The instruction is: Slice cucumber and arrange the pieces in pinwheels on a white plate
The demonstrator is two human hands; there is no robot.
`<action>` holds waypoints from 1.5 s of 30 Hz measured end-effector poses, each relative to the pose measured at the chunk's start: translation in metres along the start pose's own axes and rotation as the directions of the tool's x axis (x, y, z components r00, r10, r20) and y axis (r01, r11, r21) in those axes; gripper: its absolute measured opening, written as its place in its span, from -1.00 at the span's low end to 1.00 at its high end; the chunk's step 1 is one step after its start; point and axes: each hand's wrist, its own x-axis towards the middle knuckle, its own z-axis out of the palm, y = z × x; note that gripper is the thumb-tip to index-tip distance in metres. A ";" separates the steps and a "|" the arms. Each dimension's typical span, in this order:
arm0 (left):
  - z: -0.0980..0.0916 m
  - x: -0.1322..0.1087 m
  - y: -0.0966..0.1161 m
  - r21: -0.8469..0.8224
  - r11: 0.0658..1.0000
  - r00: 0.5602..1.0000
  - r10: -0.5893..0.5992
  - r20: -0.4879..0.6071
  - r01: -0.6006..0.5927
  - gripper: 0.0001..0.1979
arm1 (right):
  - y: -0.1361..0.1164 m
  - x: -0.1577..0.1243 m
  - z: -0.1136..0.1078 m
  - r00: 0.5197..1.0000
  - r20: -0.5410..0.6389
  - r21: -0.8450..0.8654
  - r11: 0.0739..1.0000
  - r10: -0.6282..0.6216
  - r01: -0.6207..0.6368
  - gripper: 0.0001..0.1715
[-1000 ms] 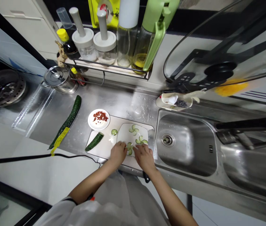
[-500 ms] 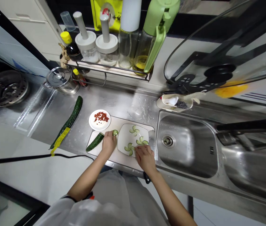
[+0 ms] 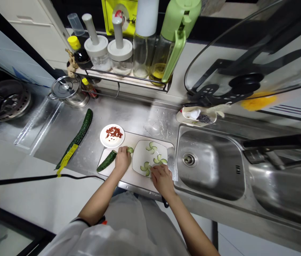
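Note:
On the white square plate, thin cucumber slices form three pinwheels; the nearest pinwheel lies at the fingertips of my right hand. Those fingers are bunched together over the plate's near right edge, and they hide whatever is between them. My left hand is closed at a small bunch of cucumber slices left of the plate. Just beyond that hand lies a cut piece of cucumber on the cutting board. A knife blade shows right of the plate, partly behind my right hand.
A small white plate of red bits touches the board's far left corner. A whole cucumber with yellow tape lies farther left, near a lidded pot. To the right is a steel sink. Jars and bottles line a rack behind.
The view has shifted slightly. My left hand stays by the cucumber slices, and my right hand stays at the nearest pinwheel with only a slight movement of the fingers.

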 end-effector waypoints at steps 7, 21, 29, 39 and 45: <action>-0.006 -0.001 0.000 -0.060 0.998 1.000 -0.011 0.005 0.011 -0.81 | -0.002 0.003 0.000 1.000 -0.007 0.072 0.997 0.018 -0.017 -0.71; -0.016 -0.013 0.015 -0.796 0.519 0.925 0.029 0.380 0.311 -0.71 | -0.011 0.052 0.009 0.981 -0.047 0.710 0.697 0.189 -0.100 -0.66; -0.013 -0.016 0.025 -0.764 0.381 0.808 0.071 0.585 0.520 -0.62 | -0.014 0.059 -0.004 0.970 0.119 0.794 0.566 0.211 -0.221 -0.73; -0.004 -0.011 0.026 -0.526 0.140 0.520 0.079 0.851 0.839 -0.53 | -0.014 0.055 -0.025 0.997 0.001 0.731 0.680 0.076 -0.053 -0.81; -0.003 -0.004 0.027 -0.597 0.069 0.592 0.082 0.802 0.799 -0.59 | -0.010 0.056 -0.028 0.997 0.034 0.738 0.671 0.068 -0.072 -0.81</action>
